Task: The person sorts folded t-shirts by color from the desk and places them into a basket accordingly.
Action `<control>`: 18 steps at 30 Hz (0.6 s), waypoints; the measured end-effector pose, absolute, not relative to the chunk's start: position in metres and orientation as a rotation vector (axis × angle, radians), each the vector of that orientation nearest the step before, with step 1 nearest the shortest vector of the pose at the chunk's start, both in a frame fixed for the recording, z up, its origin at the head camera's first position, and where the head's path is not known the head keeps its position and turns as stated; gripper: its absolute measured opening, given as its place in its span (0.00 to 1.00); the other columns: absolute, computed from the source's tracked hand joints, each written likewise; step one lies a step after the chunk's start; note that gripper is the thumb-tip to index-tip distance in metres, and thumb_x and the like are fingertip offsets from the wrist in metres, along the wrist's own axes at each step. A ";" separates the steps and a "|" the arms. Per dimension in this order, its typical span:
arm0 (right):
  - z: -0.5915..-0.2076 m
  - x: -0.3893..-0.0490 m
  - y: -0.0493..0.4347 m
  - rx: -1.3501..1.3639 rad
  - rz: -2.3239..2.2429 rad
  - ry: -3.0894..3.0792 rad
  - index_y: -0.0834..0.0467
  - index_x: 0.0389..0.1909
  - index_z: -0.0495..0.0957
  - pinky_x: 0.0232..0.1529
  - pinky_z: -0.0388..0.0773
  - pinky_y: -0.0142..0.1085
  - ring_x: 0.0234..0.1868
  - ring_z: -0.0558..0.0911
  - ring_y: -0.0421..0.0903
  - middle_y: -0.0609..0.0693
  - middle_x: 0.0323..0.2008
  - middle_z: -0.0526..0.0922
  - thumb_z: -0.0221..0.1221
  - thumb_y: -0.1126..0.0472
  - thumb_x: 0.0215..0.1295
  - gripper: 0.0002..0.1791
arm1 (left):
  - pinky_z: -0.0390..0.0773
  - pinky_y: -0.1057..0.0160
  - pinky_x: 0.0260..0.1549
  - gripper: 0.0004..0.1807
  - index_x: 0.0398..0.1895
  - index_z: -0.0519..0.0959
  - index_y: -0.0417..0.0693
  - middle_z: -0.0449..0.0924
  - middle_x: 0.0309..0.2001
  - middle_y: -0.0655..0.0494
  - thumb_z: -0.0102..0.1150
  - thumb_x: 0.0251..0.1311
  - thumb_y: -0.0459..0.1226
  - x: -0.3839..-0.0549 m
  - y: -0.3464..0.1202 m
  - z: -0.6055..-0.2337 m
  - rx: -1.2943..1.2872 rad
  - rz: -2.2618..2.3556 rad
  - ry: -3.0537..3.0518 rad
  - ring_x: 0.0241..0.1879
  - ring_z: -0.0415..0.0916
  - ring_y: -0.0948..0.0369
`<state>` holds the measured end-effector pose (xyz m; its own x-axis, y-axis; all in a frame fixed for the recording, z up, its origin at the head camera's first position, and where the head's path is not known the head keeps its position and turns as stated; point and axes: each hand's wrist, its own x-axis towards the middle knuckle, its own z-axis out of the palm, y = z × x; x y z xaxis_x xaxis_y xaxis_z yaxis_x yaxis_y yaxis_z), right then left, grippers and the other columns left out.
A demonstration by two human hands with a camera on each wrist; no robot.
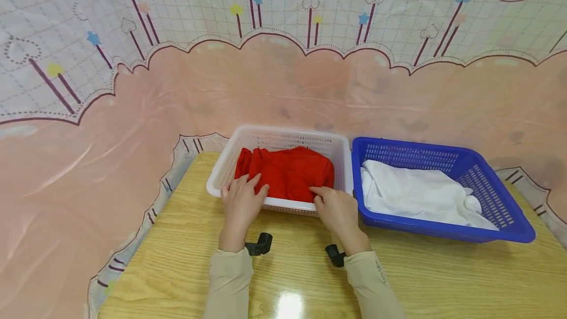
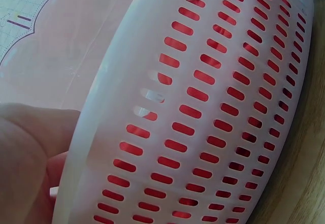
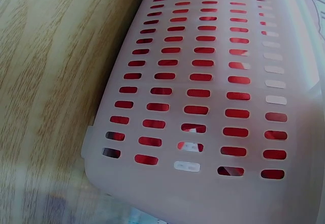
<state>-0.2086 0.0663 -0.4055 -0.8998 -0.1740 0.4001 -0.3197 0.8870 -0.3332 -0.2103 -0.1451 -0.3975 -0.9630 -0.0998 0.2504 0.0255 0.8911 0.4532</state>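
A folded red cloth (image 1: 288, 174) lies in the white perforated basket (image 1: 212, 183). Its red also shows through the slots of the basket wall (image 2: 203, 127) in the left wrist view and of the wall (image 3: 213, 92) in the right wrist view. My left hand (image 1: 241, 201) reaches over the front left rim, fingers spread and resting on the cloth's left front part. Over the front right rim comes my right hand (image 1: 338, 210), with its index finger and thumb at the cloth's right front edge. Its other fingers are partly hidden.
A blue perforated basket (image 1: 443, 233) stands close against the white one's right side, holding a white cloth (image 1: 416, 193). Both baskets rest on a wooden table (image 1: 177, 260). Behind them hangs a patterned curtain (image 1: 283, 87). Black wrist mounts (image 1: 263, 244) sit beside both wrists.
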 end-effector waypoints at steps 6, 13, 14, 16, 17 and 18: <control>-0.406 -0.209 0.068 0.355 0.565 -2.693 0.47 0.39 0.83 0.11 0.61 0.32 0.16 0.72 0.46 0.47 0.29 0.83 0.51 0.63 0.55 0.16 | 0.47 0.49 0.52 0.23 0.53 0.75 0.49 0.71 0.52 0.45 0.52 0.56 0.49 -0.210 -0.144 -0.398 0.050 -0.667 -2.786 0.52 0.62 0.50; -0.408 -0.209 0.067 0.375 0.543 -2.681 0.47 0.40 0.83 0.11 0.60 0.32 0.15 0.71 0.46 0.47 0.28 0.83 0.52 0.64 0.54 0.16 | 0.48 0.49 0.51 0.22 0.52 0.76 0.49 0.72 0.51 0.46 0.52 0.56 0.49 -0.210 -0.144 -0.400 0.051 -0.673 -2.773 0.51 0.63 0.50; -0.408 -0.209 0.067 0.377 0.541 -2.682 0.47 0.40 0.82 0.11 0.60 0.32 0.15 0.72 0.46 0.47 0.29 0.83 0.52 0.64 0.54 0.16 | 0.48 0.49 0.51 0.22 0.52 0.76 0.49 0.72 0.51 0.46 0.52 0.56 0.49 -0.210 -0.145 -0.400 0.051 -0.675 -2.772 0.51 0.63 0.50; -0.408 -0.210 0.067 0.378 0.540 -2.687 0.47 0.40 0.82 0.11 0.60 0.32 0.15 0.72 0.46 0.47 0.28 0.83 0.52 0.64 0.54 0.16 | 0.48 0.50 0.51 0.22 0.52 0.76 0.49 0.72 0.51 0.46 0.51 0.57 0.49 -0.210 -0.145 -0.401 0.055 -0.675 -2.774 0.51 0.63 0.51; -0.408 -0.210 0.067 0.376 0.538 -2.690 0.46 0.40 0.82 0.11 0.60 0.32 0.16 0.72 0.46 0.47 0.29 0.83 0.52 0.64 0.54 0.16 | 0.48 0.49 0.51 0.22 0.52 0.76 0.49 0.72 0.51 0.46 0.51 0.57 0.49 -0.210 -0.145 -0.401 0.053 -0.674 -2.775 0.51 0.63 0.51; -0.408 -0.210 0.067 0.376 0.537 -2.693 0.46 0.40 0.82 0.11 0.60 0.32 0.16 0.72 0.46 0.47 0.29 0.83 0.53 0.64 0.54 0.16 | 0.47 0.49 0.52 0.22 0.52 0.76 0.49 0.72 0.51 0.46 0.51 0.57 0.49 -0.210 -0.145 -0.401 0.049 -0.674 -2.776 0.52 0.63 0.50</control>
